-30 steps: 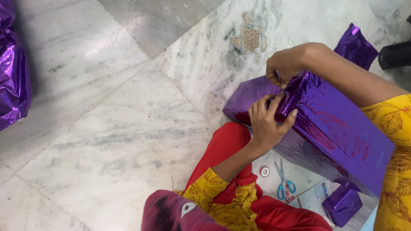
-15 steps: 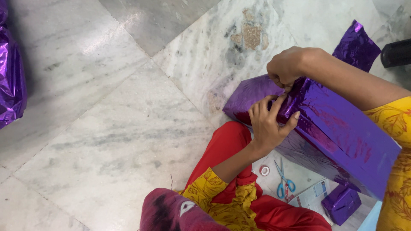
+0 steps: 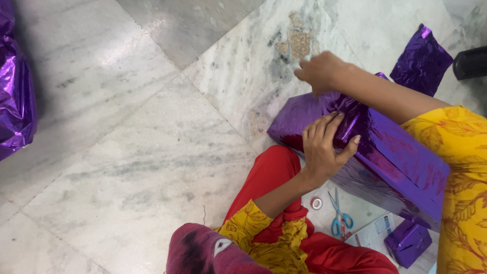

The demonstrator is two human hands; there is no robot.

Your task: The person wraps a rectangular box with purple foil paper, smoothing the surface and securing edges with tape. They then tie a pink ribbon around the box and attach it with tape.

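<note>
Hands work on a large box wrapped in shiny purple foil paper (image 3: 385, 147) resting on the marble floor (image 3: 127, 152). Left hand (image 3: 324, 147) presses the foil fold, fingers spread. Right hand (image 3: 319, 71) rests atop; its fingertips are hidden, grip indeterminate. The box's far end is cut off by a yellow sleeve (image 3: 461, 167).

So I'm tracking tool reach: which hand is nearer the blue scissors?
Left. The left hand presses the purple-wrapped box just above the blue scissors; the right hand is farther, at the box's far edge.
</note>
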